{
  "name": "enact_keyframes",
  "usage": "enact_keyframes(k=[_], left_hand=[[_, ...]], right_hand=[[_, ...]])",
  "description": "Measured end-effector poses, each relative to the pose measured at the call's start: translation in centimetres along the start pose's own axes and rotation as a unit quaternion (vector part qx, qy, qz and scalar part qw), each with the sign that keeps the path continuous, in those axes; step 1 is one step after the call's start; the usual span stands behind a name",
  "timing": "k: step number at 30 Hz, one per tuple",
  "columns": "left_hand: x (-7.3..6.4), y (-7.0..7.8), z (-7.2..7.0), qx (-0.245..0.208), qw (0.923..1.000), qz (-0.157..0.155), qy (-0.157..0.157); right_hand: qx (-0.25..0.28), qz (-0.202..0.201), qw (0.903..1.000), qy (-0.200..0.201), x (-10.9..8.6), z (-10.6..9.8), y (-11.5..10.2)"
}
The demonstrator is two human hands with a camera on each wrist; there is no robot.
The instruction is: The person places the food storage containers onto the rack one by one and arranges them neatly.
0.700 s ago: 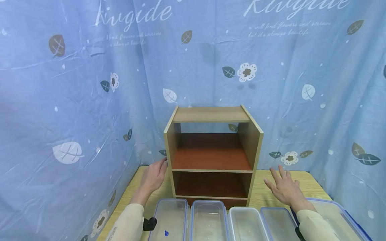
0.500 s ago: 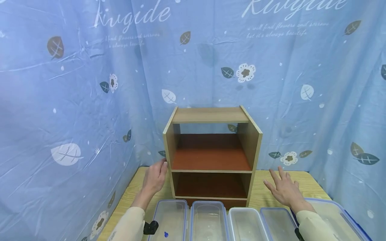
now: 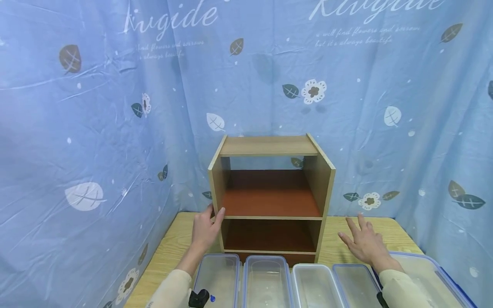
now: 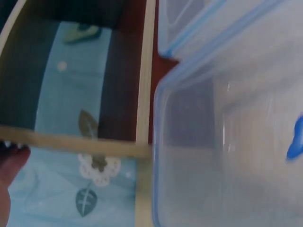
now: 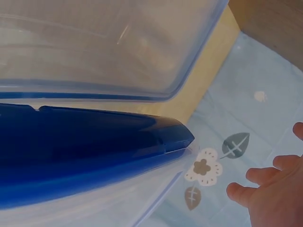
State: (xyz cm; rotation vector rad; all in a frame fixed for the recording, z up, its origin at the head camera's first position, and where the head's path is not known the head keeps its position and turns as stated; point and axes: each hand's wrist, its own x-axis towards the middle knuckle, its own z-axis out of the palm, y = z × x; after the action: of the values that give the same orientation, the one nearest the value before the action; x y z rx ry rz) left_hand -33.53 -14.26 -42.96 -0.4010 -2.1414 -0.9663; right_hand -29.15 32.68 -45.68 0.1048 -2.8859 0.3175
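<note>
A wooden shelf cabinet (image 3: 269,146) with reddish-brown shelves stands upright at the middle of the table. At its left side panel is my left hand (image 3: 205,233), thumb spread from the other fingers; the thumb overlaps the panel's front edge and the other fingers are partly hidden along its outer side. In the left wrist view only part of this hand (image 4: 10,165) shows, right at the panel edge (image 4: 71,143). Away from the cabinet, my right hand (image 3: 366,244) reaches out over the right of the table with fingers spread, holding nothing; its fingertips also show in the right wrist view.
Clear plastic boxes line the front: one with a small blue piece (image 3: 212,298) at left, a second box (image 3: 266,282), a white-rimmed box (image 3: 317,284), a smaller box (image 3: 356,284) and a large blue-edged box (image 3: 423,278) under the right forearm. A blue patterned curtain (image 3: 250,77) hangs behind.
My left hand has shifted slightly right and down, and its thumb has spread from the fingers to the front of the side panel. My right hand barely moves; the cabinet stays put.
</note>
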Motion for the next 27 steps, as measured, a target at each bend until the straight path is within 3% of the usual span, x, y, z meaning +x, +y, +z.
enact_keyframes(k=[4,13,27], left_hand=[[-0.1,0.9,0.4,0.016,0.9991,-0.021,0.035],[-0.1,1.5,0.4,0.015,0.9971,-0.063,0.041],[-0.4,1.7,0.8,0.015,0.9949,-0.081,0.059]], right_hand=[[-0.005,0.000,1.0000,0.003,-0.1,0.1,0.1],[-0.012,0.000,0.9999,-0.002,-0.2,-0.3,0.9],[-0.013,0.025,0.9992,-0.029,-1.3,-3.3,4.3]])
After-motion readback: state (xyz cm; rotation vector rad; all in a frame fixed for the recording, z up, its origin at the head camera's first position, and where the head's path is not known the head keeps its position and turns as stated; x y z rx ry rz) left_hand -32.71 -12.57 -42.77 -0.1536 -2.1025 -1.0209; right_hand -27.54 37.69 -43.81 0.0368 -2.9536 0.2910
